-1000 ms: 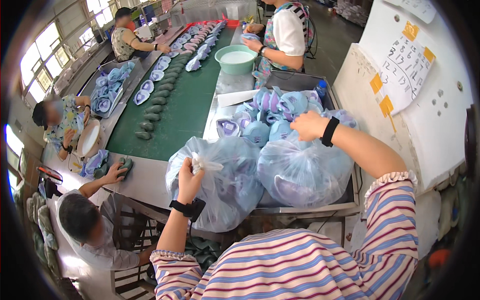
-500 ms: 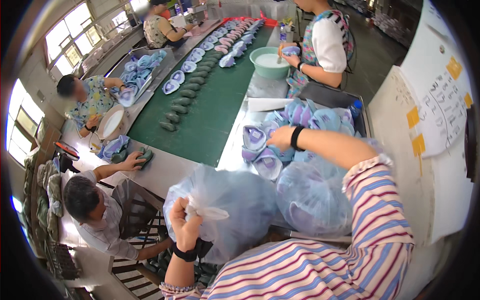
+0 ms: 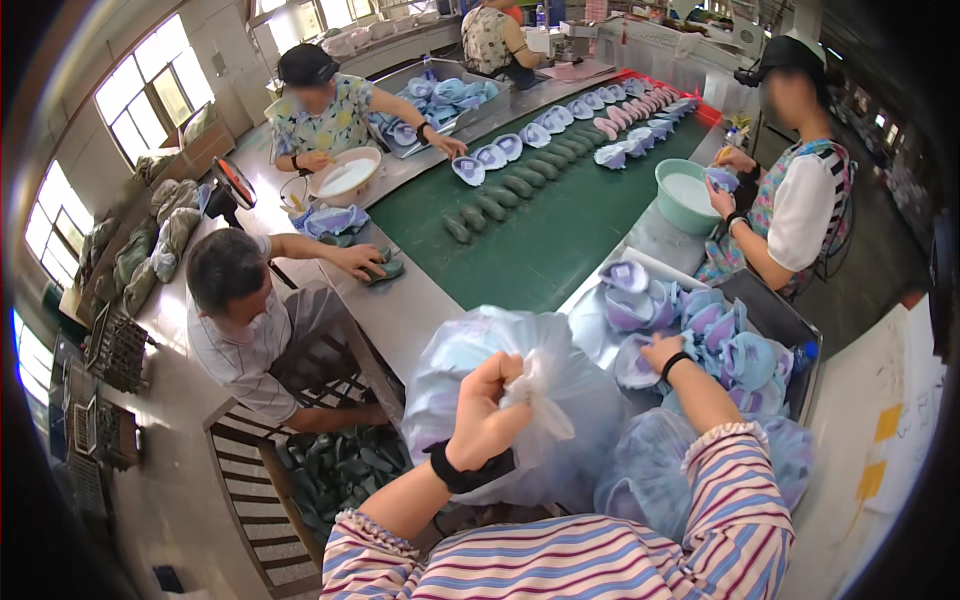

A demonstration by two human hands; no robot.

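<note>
Daylight from the windows (image 3: 150,100) on the left wall falls across a long workshop table with a green belt (image 3: 560,230) down its middle, where dark green forms (image 3: 505,190) and pale blue and pink shoe pieces (image 3: 590,110) lie in rows, likely spaced so each worker can reach one in turn. At the left a seated person in a grey striped shirt (image 3: 240,350) presses a hand on a dark piece at the table's edge, with a crate of dark forms (image 3: 340,470) under the bench. Further up, a person in a cap (image 3: 330,105) works beside a white bowl (image 3: 345,175).

Nearer, the wearer's left hand (image 3: 490,405) is clenched around the gathered neck of a translucent plastic bag (image 3: 500,400), which bulges with bluish pieces and rests on the table edge in front of them; the fist seems to keep the mouth bunched closed. The right hand (image 3: 662,352) reaches forward into a heap of lilac and blue shoe uppers (image 3: 720,340) in a metal tray (image 3: 770,310); its fingers are buried among them, so I cannot tell whether they grasp one. A second filled bag (image 3: 790,450) sits beneath that forearm. On the right, a person in a white-sleeved top (image 3: 800,210) holds a piece over a teal basin (image 3: 685,195).
</note>
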